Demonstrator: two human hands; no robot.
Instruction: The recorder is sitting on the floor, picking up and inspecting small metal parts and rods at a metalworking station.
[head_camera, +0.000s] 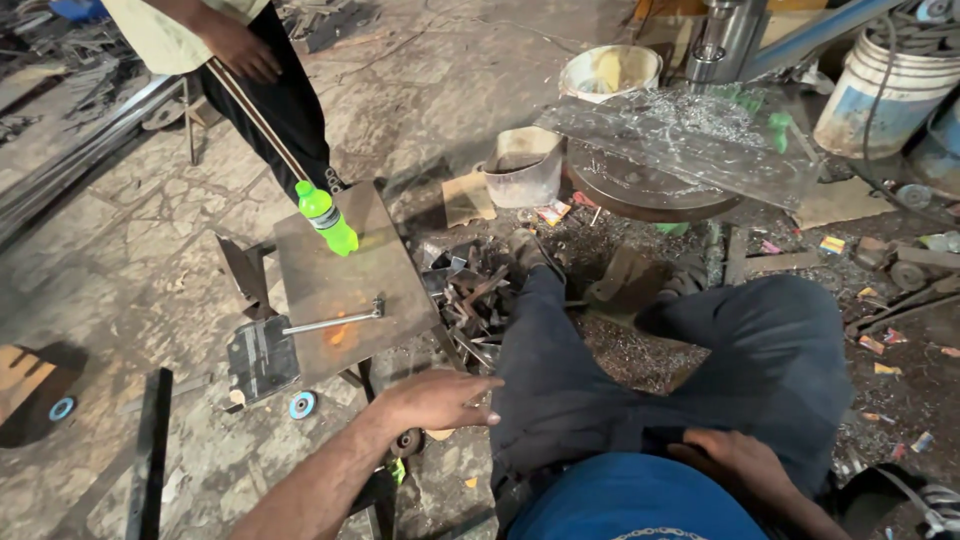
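Observation:
My left hand (432, 399) is stretched out low over the floor, palm down, fingers apart, holding nothing. It hovers just below a rusty metal plate (340, 285) that serves as a low table. On the plate lie a steel wrench (334, 321) and a green plastic bottle (327, 219). My right hand (735, 462) rests flat on my right thigh, in dark trousers, and grips nothing. I am seated, with both legs stretched toward a pile of scrap metal pieces (470, 290).
Another person in dark trousers (270, 100) stands beyond the plate. A drill press base with a metal sheet (690, 140) covered in shavings stands ahead, with buckets (610, 70) behind. Steel bars (70, 160) lie at left; grinding discs (302, 404) lie on the stone floor.

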